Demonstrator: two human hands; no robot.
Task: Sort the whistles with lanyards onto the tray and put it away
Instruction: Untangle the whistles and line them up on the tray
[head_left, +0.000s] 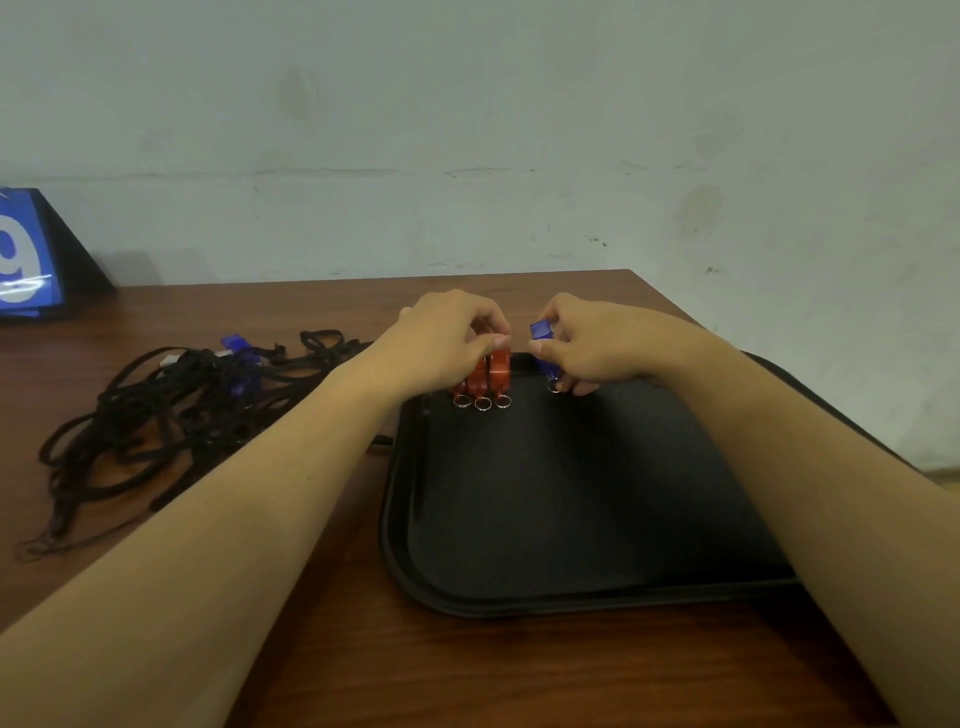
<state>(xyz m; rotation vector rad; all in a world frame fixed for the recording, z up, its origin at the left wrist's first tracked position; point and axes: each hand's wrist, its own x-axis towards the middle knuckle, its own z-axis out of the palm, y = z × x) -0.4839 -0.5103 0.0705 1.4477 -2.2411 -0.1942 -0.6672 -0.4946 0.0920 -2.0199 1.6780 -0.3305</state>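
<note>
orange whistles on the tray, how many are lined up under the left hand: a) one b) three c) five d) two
b: three orange whistles stand side by side at the far edge of the black tray, each with its own metal ring showing at the near end, held by the left hand.

I see the left hand (447, 338) gripping three orange whistles (485, 376) side by side at the far edge of the black tray (571, 597), key rings toward me. Just beside it, the right hand (587, 343) pinches a blue whistle (543, 345). Left of the left hand: tangled black lanyards (171, 415) on the wooden table (363, 670).
</note>
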